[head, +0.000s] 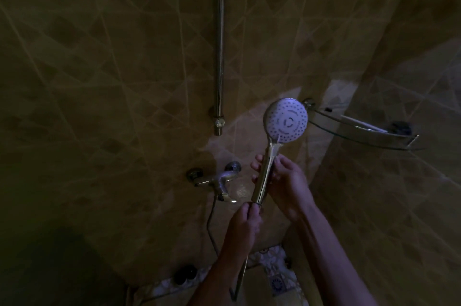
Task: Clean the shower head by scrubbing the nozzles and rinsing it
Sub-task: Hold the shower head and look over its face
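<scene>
The shower head (286,121) has a round white face dotted with nozzles, turned toward me, and a chrome handle slanting down to the left. My right hand (284,186) wraps around the middle of the handle from the right. My left hand (245,218) pinches the handle's lower end where the hose (240,278) joins it. The hose hangs down from there toward the floor. The room is very dim.
A chrome wall mixer tap (219,181) sits left of my hands, with a vertical riser rail (220,43) above it. A glass corner shelf (361,131) juts out right of the head. A dark bottle (185,274) and a floor drain (277,283) lie below.
</scene>
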The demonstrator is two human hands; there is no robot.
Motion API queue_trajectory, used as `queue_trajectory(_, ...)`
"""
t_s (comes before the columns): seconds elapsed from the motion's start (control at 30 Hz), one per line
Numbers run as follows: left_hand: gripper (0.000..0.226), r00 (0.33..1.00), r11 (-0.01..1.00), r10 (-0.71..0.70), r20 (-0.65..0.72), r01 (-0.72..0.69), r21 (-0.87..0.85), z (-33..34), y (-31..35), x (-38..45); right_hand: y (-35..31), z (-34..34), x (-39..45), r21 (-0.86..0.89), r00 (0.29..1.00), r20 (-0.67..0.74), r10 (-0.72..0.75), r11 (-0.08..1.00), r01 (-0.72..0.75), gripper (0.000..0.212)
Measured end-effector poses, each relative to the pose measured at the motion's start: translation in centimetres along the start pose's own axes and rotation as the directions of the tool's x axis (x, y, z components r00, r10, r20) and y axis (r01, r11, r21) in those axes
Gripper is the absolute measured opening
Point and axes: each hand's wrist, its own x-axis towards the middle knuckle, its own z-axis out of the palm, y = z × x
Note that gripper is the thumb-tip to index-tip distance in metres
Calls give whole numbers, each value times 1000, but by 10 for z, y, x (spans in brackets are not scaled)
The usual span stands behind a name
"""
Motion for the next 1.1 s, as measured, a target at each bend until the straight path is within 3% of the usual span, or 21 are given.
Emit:
queue_trajectory(0.1,20,1000,1000,3,20,-3,10,2,-2,2,-3,1,1,39,999,38,7,999,-9,18)
queue_trajectory(0.27,23,1000,1000,8,27,-8,10,3,-8,6,-6,-4,-2,-267,998,-4,-59,962,56,20)
queue_trajectory(0.47,22,1000,1000,12,6,-12,18,-1,-12,9,-12,-9,-3,-422,991,-4,-133,899,119,33)
queue_trajectory(0.6,22,999,999,38,21,-38,-17,2,-12,11,-11,-11,-3,-315,992,-30,-123,943,107,19)
queue_trajectory(0.77,22,999,998,41,30,-40,-37,9,-15,12,-10,-3,-2,-127,997,-42,-60,990,54,23)
queue_trajectory(0.9,22,999,997,16,30,-14,-77,10,-14,12,-7,-4,-2,-226,995,-47,-92,971,79,24)
queue_trajectory(1.0,20,999,994,19,35,-15,-106,9,-12,14,-4,-7,-1,-138,996,0,-90,986,89,16)
queue_trajectory(1.1,20,1000,996,13,28,-11,-84,5,-9,15,-5,-7,0,-89,997,14,-72,993,73,23)
